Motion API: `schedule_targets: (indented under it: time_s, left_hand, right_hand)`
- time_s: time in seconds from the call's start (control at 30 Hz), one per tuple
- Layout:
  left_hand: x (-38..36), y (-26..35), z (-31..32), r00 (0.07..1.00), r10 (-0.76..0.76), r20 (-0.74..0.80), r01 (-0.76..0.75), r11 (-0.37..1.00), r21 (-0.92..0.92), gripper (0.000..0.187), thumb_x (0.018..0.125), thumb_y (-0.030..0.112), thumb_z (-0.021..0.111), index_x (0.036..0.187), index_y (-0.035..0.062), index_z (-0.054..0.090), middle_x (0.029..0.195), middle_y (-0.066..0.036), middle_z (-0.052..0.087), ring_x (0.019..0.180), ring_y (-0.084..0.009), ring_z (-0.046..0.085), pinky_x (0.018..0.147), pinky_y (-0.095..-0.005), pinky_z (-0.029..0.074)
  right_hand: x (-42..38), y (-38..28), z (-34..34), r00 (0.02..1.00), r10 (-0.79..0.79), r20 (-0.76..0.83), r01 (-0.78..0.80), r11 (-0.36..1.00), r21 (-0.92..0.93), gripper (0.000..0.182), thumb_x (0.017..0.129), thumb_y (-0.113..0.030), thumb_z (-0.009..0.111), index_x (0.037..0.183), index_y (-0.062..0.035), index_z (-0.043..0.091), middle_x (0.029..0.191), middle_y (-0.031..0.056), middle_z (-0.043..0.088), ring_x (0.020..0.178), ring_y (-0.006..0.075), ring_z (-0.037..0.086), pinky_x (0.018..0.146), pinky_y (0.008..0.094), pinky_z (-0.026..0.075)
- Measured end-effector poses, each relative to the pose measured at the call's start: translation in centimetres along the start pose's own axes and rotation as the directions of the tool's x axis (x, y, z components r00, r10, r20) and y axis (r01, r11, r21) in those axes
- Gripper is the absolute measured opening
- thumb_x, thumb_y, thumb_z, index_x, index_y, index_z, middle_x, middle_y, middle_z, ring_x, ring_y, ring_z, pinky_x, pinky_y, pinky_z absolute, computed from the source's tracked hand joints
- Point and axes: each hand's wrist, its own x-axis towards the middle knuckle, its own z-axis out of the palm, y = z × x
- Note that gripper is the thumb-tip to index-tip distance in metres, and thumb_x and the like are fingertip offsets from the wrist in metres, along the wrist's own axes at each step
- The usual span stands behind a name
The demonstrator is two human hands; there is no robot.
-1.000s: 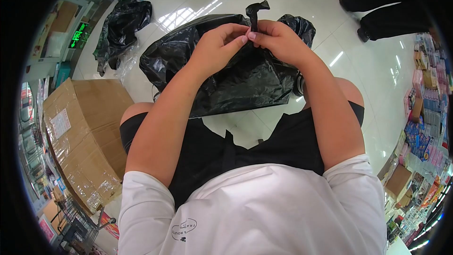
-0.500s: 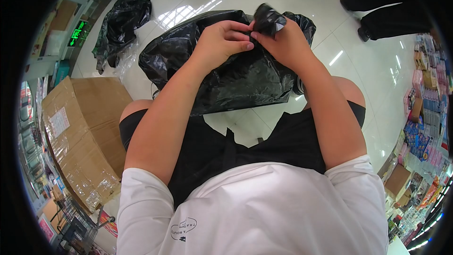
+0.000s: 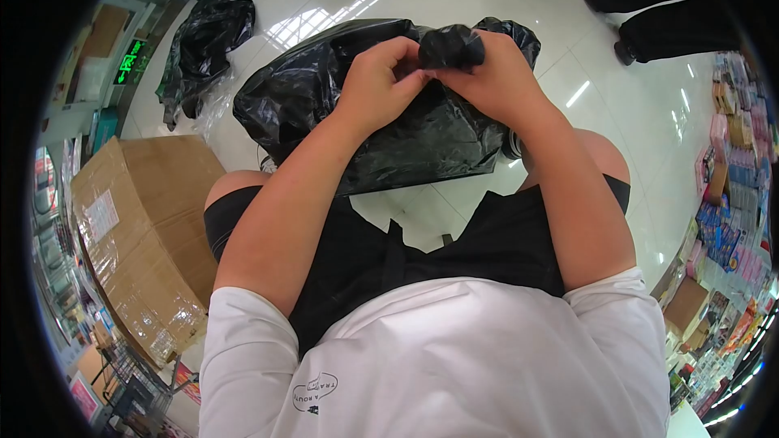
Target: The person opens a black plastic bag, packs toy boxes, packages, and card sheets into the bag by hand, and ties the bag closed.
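A full black plastic bag (image 3: 430,150) lies on the floor between my knees, its surface creased and shiny. Its gathered, twisted top rises above my right hand (image 3: 501,77), whose fingers are wrapped round it. My left hand (image 3: 375,81) meets the right one at the neck of the bag, thumb and fingers pinched together on the plastic. The exact spot where the fingertips meet is partly hidden by the fingers and the bunched top.
To my left stands a taped cardboard box (image 3: 154,227). Another crumpled black plastic bag (image 3: 209,45) lies on the tiled floor at the upper left. A person's black-trousered legs (image 3: 682,28) are at the upper right. Packed goods (image 3: 734,203) line the right side.
The bunched top of the bag has tipped left and down toward my left hand. My left fingers have curled in closer to the right hand; the bag has barely shifted.
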Motion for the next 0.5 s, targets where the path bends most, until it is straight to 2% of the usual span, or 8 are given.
schedule_targets:
  time_s: [0.03, 0.07, 0.13, 0.17, 0.23, 0.33, 0.43, 0.5]
  left_hand:
    - [0.0, 0.1, 0.1, 0.999, -0.019, -0.027, 0.019, 1.0, -0.011, 0.019, 0.085, 0.008, 0.074, 0.102, 0.0043, 0.066, 0.08, 0.0, 0.064, 0.071, -0.0084, 0.056, 0.067, -0.0251, 0.048]
    - [0.1, 0.2, 0.1, 0.999, -0.019, -0.026, 0.018, 1.0, -0.011, 0.019, 0.085, 0.008, 0.074, 0.102, 0.0043, 0.066, 0.08, 0.0, 0.064, 0.071, -0.0084, 0.056, 0.067, -0.0251, 0.048]
    - [0.3, 0.6, 0.1, 0.996, -0.064, -0.062, 0.067, 0.997, 0.049, 0.017, 0.084, 0.009, 0.072, 0.098, 0.0027, 0.066, 0.084, -0.007, 0.07, 0.073, -0.014, 0.065, 0.068, -0.029, 0.053]
    - [0.3, 0.6, 0.1, 0.996, -0.065, -0.062, 0.068, 0.997, 0.049, 0.017, 0.084, 0.009, 0.072, 0.098, 0.0027, 0.066, 0.084, -0.007, 0.07, 0.073, -0.014, 0.065, 0.068, -0.029, 0.053]
    - [0.2, 0.5, 0.2, 0.995, 0.021, -0.1, -0.007, 0.99, 0.14, 0.02, 0.08, 0.011, 0.074, 0.094, 0.0021, 0.063, 0.082, -0.009, 0.069, 0.072, -0.0183, 0.066, 0.067, -0.031, 0.053]
    - [0.4, -0.1, 0.2, 0.987, 0.062, -0.148, -0.03, 0.977, 0.211, 0.024, 0.077, 0.014, 0.075, 0.093, 0.0033, 0.061, 0.082, -0.01, 0.067, 0.071, -0.0236, 0.066, 0.067, -0.0334, 0.053]
    - [0.2, -0.2, 0.3, 0.982, 0.116, -0.148, -0.065, 0.948, 0.313, 0.024, 0.075, 0.014, 0.075, 0.092, 0.0056, 0.06, 0.083, -0.01, 0.066, 0.072, -0.0268, 0.066, 0.066, -0.0351, 0.053]
    - [0.1, -0.1, 0.3, 0.984, 0.099, -0.151, -0.043, 0.941, 0.335, 0.022, 0.077, 0.014, 0.073, 0.093, 0.0066, 0.06, 0.085, -0.009, 0.067, 0.075, -0.0285, 0.066, 0.068, -0.0367, 0.053]
  right_hand:
    - [0.1, 0.2, 0.0, 0.997, -0.075, -0.016, 0.075, 0.996, -0.041, 0.02, 0.08, -0.011, 0.075, 0.099, -0.0035, 0.071, 0.082, 0.012, 0.07, 0.074, 0.0277, 0.065, 0.071, 0.0342, 0.051]
    - [0.2, 0.3, 0.1, 0.997, -0.074, -0.017, 0.074, 0.996, -0.042, 0.02, 0.08, -0.011, 0.075, 0.099, -0.0035, 0.071, 0.082, 0.012, 0.07, 0.074, 0.0277, 0.065, 0.071, 0.0342, 0.051]
    - [0.3, 0.5, 0.6, 0.993, -0.112, -0.042, 0.11, 0.993, -0.047, 0.019, 0.081, -0.011, 0.073, 0.099, -0.0042, 0.07, 0.084, 0.0119, 0.07, 0.076, 0.0286, 0.065, 0.072, 0.0343, 0.051]
    - [0.3, 0.4, 0.8, 0.993, -0.112, -0.041, 0.11, 0.993, -0.047, 0.019, 0.081, -0.011, 0.073, 0.099, -0.0042, 0.07, 0.084, 0.0119, 0.07, 0.076, 0.0286, 0.065, 0.072, 0.0343, 0.051]
    - [0.2, 0.3, 1.1, 0.994, -0.077, -0.084, 0.082, 0.994, 0.066, 0.024, 0.082, -0.015, 0.07, 0.103, -0.0034, 0.067, 0.092, 0.0194, 0.069, 0.089, 0.0408, 0.065, 0.078, 0.0424, 0.052]
    - [0.4, 1.2, 1.3, 1.0, -0.005, 0.007, 0.005, 1.0, 0.003, 0.024, 0.084, -0.016, 0.068, 0.104, -0.0022, 0.067, 0.093, 0.0204, 0.069, 0.091, 0.0414, 0.065, 0.079, 0.0435, 0.052]
    - [0.3, 1.5, 1.5, 0.999, -0.035, 0.011, 0.034, 0.998, 0.053, 0.023, 0.086, -0.017, 0.067, 0.103, -0.0013, 0.066, 0.094, 0.0205, 0.069, 0.091, 0.0416, 0.065, 0.079, 0.0445, 0.052]
    - [0.3, 1.6, 1.7, 0.999, -0.048, 0.015, 0.047, 0.998, 0.052, 0.023, 0.086, -0.018, 0.067, 0.102, -0.0014, 0.066, 0.094, 0.0205, 0.069, 0.09, 0.042, 0.064, 0.079, 0.0446, 0.052]
